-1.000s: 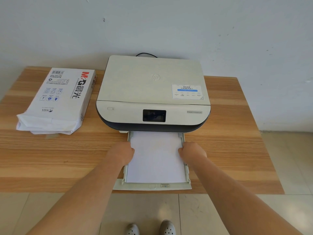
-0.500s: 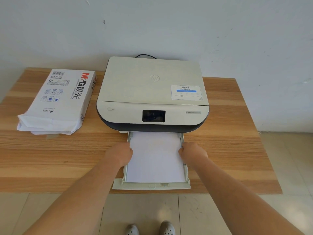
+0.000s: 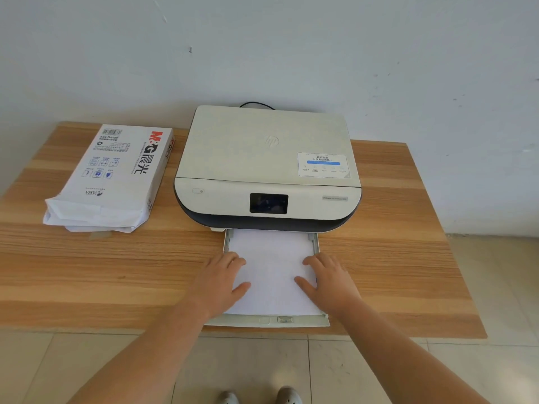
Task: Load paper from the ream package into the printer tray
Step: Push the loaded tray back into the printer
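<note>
A cream printer (image 3: 267, 158) with a dark screen stands mid-table. Its tray (image 3: 268, 321) is pulled out toward me over the table's front edge, and a white stack of paper (image 3: 272, 269) lies flat in it. My left hand (image 3: 223, 279) rests palm down on the paper's left edge, fingers spread. On the right edge, my right hand (image 3: 328, 279) lies flat the same way. Neither hand grips anything. The white ream package (image 3: 113, 176), its near end torn open, lies to the left of the printer.
The wooden table (image 3: 393, 258) backs against a pale wall. A black cable (image 3: 256, 104) loops behind the printer. A bit of tape (image 3: 100, 235) lies near the package. Tiled floor and my shoes (image 3: 259, 396) show below the table's front edge.
Both hands have moved from the tray's side rails inward onto the paper and now lie flat with fingers spread. The view has shifted slightly.
</note>
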Demonstrator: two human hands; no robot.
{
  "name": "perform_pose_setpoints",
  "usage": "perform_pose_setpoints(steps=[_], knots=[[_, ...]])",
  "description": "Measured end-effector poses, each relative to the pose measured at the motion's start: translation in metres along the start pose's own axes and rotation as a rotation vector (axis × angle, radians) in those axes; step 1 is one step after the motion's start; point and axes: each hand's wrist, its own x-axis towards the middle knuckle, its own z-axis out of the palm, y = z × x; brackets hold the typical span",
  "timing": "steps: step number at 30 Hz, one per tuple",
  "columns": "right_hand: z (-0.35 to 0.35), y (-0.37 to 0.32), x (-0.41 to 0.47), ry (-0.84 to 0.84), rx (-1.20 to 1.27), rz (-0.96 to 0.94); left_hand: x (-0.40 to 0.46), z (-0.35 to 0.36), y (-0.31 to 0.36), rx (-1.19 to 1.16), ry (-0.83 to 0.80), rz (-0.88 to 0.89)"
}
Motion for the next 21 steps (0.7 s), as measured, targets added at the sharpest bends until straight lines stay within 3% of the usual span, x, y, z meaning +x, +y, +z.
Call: perform_pose_setpoints(steps=[4, 12, 21], knots=[[0.008, -0.006, -0.022, -0.038, -0.042, -0.101, -0.02, 0.013, 0.004, 0.079, 0.049, 0.05], [0.033, -0.018, -0.049, -0.011, -0.117, -0.196, -0.056, 0.031, 0.014, 0.173, -0.039, 0.04], [0.051, -0.021, -0.055, -0.012, -0.231, -0.115, -0.066, 0.043, 0.014, 0.187, -0.021, -0.054]])
